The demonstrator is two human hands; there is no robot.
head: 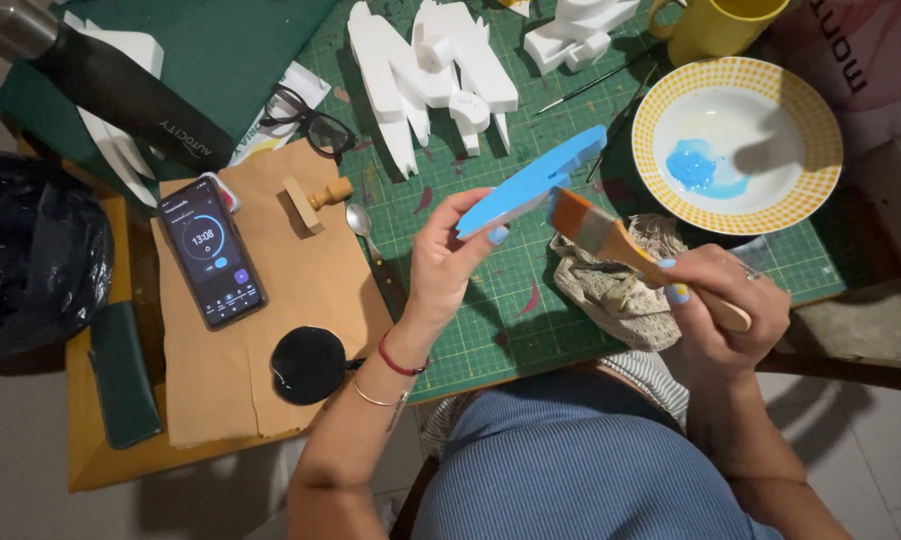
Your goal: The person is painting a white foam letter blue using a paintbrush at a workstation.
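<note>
Your left hand (441,265) is closed on a flat foam shape (536,180) already coated blue, pinching its lower end between thumb and fingers and holding it tilted in the air above the green cutting mat (491,300). Your right hand (721,300) grips the wooden handle of a flat paintbrush (611,240); its orange bristles touch the right end of the blue piece.

Just under the brush, a crumpled beige cloth (621,290) lies on the mat near the table's front edge. To the upper right stands a white bowl with a yellow dotted rim (736,145), a puddle of blue paint on its bottom, and behind it a yellow mug (711,25). Two thin brushes (596,85) lie on the mat between the bowl and a group of unpainted white foam pieces (431,75) at the far side.

To your left, a brown paper envelope (271,300) carries a smartphone (213,250) with its screen lit, a small wooden stamp (316,200) and a round black object (308,365). A metal spoon (363,228) rests at the envelope's right edge. Black-rimmed glasses (311,120) lie farther back, beside a folded black umbrella (121,85). A dark green case (123,375) sits at the table's left edge, next to a black plastic bag (31,250).
</note>
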